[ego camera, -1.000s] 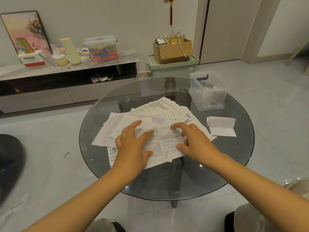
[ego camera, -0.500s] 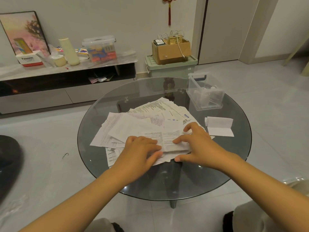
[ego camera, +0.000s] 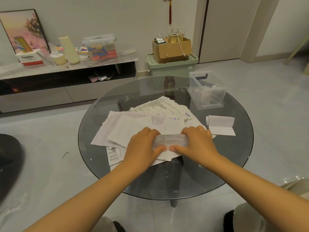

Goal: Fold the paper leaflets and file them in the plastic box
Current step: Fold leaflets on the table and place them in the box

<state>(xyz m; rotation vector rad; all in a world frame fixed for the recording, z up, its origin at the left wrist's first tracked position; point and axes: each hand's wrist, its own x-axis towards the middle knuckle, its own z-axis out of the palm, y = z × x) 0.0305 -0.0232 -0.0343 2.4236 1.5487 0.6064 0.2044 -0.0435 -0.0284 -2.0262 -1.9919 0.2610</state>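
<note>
A spread of printed paper leaflets (ego camera: 143, 119) lies on the round glass table (ego camera: 234, 161). On top of its near edge, one leaflet (ego camera: 170, 141) is doubled over into a narrow strip. My left hand (ego camera: 143, 146) grips its left end and my right hand (ego camera: 197, 143) grips its right end, thumbs meeting on the near edge, fingers curled over the far edge. A clear plastic box (ego camera: 206, 91) stands open at the table's far right with folded papers inside. One folded leaflet (ego camera: 220, 123) lies alone in front of the box.
Behind the table stands a green storage bin (ego camera: 170, 66) with a cardboard box (ego camera: 172, 47) on it. A low TV cabinet (ego camera: 66, 81) with bottles and a lidded box runs along the left wall. My knees show at the bottom edge.
Both hands went from lying flat on the top leaflet to folding it over toward me. They now grip it as a narrow strip, thumbs together.
</note>
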